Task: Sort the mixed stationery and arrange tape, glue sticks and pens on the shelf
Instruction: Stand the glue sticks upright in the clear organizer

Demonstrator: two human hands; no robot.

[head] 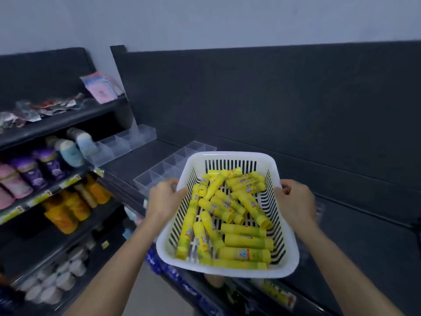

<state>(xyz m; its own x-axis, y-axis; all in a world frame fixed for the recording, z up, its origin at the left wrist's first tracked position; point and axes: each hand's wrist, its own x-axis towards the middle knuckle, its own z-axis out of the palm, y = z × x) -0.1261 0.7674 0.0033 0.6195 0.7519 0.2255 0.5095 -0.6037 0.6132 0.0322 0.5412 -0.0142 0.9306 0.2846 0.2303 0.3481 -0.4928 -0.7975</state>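
Observation:
A white slotted plastic basket [230, 156] is held in the air in front of a dark shelf [355, 229]. Several yellow glue sticks [245, 224] lie loose and jumbled inside it. My left hand [165, 197] grips the basket's left rim, thumb over the edge. My right hand [295, 201] grips the right rim, fingers curled under it. No tape or pens show in the basket.
Clear plastic divider trays [173, 166] sit on the dark shelf just behind the basket, and another divider tray [123, 144] stands further left. The left shelving holds purple, blue and pink bottles [45, 165], orange bottles [75, 206] and white jars [57, 281].

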